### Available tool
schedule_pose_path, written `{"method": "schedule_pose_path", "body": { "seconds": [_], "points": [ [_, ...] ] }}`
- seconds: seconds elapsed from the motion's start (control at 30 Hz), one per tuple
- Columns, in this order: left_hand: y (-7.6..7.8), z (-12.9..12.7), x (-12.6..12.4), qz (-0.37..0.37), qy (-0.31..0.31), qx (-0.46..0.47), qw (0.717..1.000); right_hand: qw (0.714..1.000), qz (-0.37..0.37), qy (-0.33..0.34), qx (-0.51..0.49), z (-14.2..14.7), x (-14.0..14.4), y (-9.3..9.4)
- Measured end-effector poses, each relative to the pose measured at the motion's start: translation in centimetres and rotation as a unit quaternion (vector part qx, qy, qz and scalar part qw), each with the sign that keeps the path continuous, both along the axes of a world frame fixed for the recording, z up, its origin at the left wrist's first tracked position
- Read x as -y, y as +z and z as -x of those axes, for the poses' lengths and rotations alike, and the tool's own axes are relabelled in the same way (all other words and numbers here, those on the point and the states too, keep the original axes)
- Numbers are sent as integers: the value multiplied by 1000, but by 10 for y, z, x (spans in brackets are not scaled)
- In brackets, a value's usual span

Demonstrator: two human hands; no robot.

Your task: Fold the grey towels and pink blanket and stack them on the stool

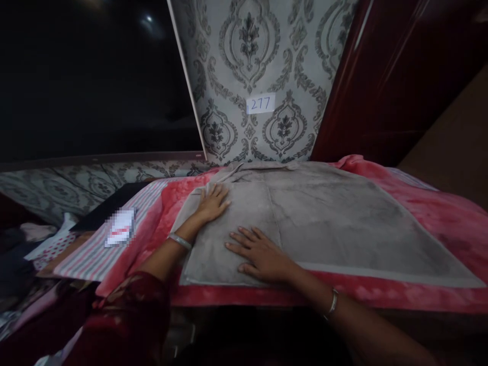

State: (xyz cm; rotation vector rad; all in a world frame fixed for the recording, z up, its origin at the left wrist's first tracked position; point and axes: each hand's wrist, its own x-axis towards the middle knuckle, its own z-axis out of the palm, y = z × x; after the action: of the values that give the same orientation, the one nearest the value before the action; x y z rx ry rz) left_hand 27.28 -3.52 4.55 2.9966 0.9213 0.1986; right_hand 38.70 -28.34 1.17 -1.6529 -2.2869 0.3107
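Grey garment (324,218) lies spread flat on our pink blanket (438,213), both our hands open and pressed palm-down on it, left hand (211,203) near its collar, right hand (259,254) by the hem, where sliding palms could, we judge, ruck the soft cloth.

Both my hands flat on a grey garment spread over a pink blanket.

My left hand (212,202) lies palm down near the garment's (335,218) collar end, fingers spread; my right hand (259,254) presses flat just beside the near hem. A bangle circles each wrist. The blanket (438,213) shows all round the garment. A striped cloth (91,254) lies to the left, and a paper label (261,103) reading 277 sticks to the patterned wall.
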Motion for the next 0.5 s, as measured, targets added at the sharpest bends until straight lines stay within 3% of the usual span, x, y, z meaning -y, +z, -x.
{"method": "schedule_pose_path", "body": {
  "seconds": [0.07, 0.13, 0.3, 0.5],
  "points": [
    [-7, 15, 18, 15, -66, -22, 997, 1000, -3, 2, 12, -1, -1, 0],
    [-16, 28, 31, 23, -94, -32, 995, 1000, -1, 1, 20, 0, -1, 0],
    [-30, 40, 42, 5, -87, -20, 996, 999, 38, -7, 31, 20, 17, -2],
    [-26, 37, 34, 5, -90, -19, 996, 996, 62, 44, -39, 38, 69, 6]
  ]
}}
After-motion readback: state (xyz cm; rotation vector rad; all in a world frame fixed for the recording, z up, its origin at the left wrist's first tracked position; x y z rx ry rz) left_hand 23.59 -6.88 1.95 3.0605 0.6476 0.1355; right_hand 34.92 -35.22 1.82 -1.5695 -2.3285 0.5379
